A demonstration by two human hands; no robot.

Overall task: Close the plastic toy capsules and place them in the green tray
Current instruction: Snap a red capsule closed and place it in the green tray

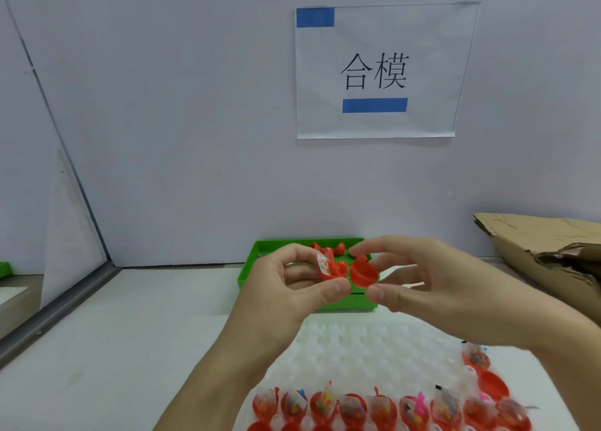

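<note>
Both hands are raised over the near edge of the green tray (250, 261), each with one red capsule piece. The filled capsule half (328, 269), a clear toy packet poking out of it, sits at the fingertips of the left hand (292, 287), pinched between the curled fingers and the thumb. Just at its 3 o'clock, almost touching, the empty red cap (364, 273) is pinched by the right hand (432, 287), forefinger on top and thumb below, its open mouth turned toward the filled half. The two pieces are not yet joined.

Behind the hands at 12 o'clock, the tray rests on the white tabletop (130, 349) against the wall and holds a few red capsules (338, 248) near its far side.

At 6 o'clock from the hands, a white bumpy holder tray (357, 343) lies on the tabletop. Its nearest row carries open red capsule halves (354, 404), each with a clear packet of small coloured toys, and a few more stand at its right end.

A paper sign (377, 73) hangs on the wall at 12 o'clock, and crumpled cardboard (546, 245) lies at 3 o'clock.
</note>
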